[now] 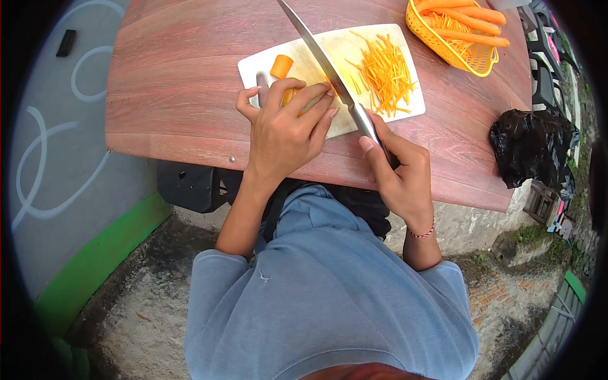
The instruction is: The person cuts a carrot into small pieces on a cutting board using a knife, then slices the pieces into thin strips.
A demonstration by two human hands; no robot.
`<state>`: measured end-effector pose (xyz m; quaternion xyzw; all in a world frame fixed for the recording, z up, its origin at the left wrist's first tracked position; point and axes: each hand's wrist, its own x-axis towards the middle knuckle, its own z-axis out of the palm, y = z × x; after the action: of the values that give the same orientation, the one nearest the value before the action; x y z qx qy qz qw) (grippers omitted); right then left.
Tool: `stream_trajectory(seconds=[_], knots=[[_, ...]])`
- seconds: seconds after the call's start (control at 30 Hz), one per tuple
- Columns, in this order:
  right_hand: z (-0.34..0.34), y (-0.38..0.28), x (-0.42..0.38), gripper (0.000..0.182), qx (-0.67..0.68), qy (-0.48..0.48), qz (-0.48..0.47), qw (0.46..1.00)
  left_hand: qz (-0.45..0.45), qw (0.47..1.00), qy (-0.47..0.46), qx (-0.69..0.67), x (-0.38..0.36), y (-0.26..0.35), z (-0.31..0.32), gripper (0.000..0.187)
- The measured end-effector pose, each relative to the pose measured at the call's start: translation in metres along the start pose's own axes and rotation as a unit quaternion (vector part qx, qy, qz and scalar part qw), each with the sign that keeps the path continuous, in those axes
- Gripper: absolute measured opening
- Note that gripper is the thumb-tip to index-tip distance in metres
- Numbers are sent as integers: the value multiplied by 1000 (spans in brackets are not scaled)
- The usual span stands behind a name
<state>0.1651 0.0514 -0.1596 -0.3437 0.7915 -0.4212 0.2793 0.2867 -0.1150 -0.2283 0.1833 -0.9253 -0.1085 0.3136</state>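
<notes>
The right hand (402,161) has its grip closed around the handle of the knife (324,63), whose blade slants across the board (339,43) and points up and to the left, its tip beyond the board's far edge. The left hand (288,130) is on the left part of the board, fingers bent and their tips close beside the blade, over a bit of orange carrot that is mostly hidden; I cannot tell whether its grip is clamped on that bit or only resting over it. A short carrot piece (281,66) lies on the board just beyond the left hand's knuckles, and more orange shows beneath its fingers. Right of the blade, a loose heap of thin carrot strips (386,73) covers much of the board. The board lies on the reddish tabletop (171,82). Near its far right corner, a yellow basket (427,39) holds whole carrots (468,24) and more shreds. A black bag (525,142) is at the tabletop's right edge.
</notes>
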Motion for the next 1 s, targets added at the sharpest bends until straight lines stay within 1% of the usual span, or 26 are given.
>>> stream_trajectory(seconds=[0.07, 0.1, 0.17, 0.3, 0.37, 0.5, 0.57, 0.7, 0.77, 0.8, 0.87, 1.0], knots=[[0, 0, -1, 37, -21, 8, -30, 999, -4, 1000, -9, 6, -1, 0, -2, 19], [0, 0, -1, 37, -21, 9, -30, 999, -8, 1000, -18, 11, -1, 0, -2, 21], [2, 2, -2, 36, -48, 24, -74, 996, -7, 1000, -16, 12, 0, 0, -2, 21], [4, 3, -5, 36, -54, 25, -80, 995, -6, 1000, -16, 13, 0, 0, -2, 20], [5, 2, -6, 35, -71, 37, -99, 992, -5, 1000, -14, 11, -1, 0, -1, 19], [6, 0, -7, 35, -79, 30, -85, 993, 4, 1000, -6, 4, -1, -1, 0, 19], [7, 2, -4, 36, -72, 34, -96, 992, 5, 1000, -4, 6, 0, -1, 1, 19], [13, 2, 16, 36, -68, 28, -77, 994, 8, 1000, -6, 12, 1, -1, 0, 19], [22, 9, 28, 37, -53, 62, -156, 984, 8, 1000, -7, 12, 0, -1, 0, 19], [20, 5, 29, 37, -52, 63, -156, 984, 7, 1000, -7, 12, 0, -1, 0, 18], [16, -5, 30, 36, -56, 26, -76, 995, 6, 1000, -4, 10, 0, 0, 0, 18], [10, 6, 18, 36, -44, 39, -102, 993, 3, 1000, 2, 7, 0, -1, 2, 18]])
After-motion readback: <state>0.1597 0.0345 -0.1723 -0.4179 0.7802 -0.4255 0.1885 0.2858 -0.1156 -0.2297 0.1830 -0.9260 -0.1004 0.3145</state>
